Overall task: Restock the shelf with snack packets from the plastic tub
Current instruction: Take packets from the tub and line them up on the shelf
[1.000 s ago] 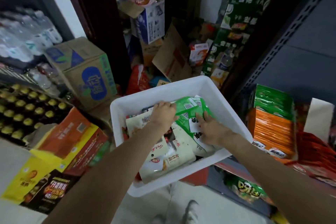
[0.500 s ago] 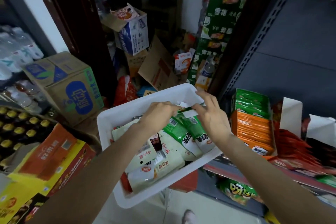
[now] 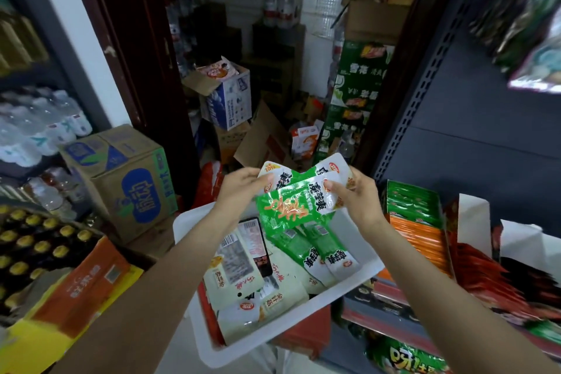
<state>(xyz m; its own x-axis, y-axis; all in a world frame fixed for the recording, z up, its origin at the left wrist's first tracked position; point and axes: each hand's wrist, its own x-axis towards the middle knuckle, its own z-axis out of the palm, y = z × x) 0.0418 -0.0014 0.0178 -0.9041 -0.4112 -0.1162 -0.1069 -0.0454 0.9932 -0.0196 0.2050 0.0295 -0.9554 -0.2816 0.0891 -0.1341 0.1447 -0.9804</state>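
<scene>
Both hands (image 3: 303, 191) have lifted green packets (image 3: 291, 206) above the tub (image 3: 349, 285).

This is a small grocery shop, seen at the edge of its stockroom. A dark metal shelf (image 3: 473, 161) with a perforated upright holds display boxes (image 3: 416, 222) of orange and green snack packets. On the left, shrink-wrapped water bottles (image 3: 36, 130) and yellow-capped bottles (image 3: 33, 240) sit in bulk beside a printed carton (image 3: 127, 173). Through the doorway, more cartons (image 3: 227, 100) and flattened cardboard (image 3: 267, 136) are piled on the floor.
</scene>
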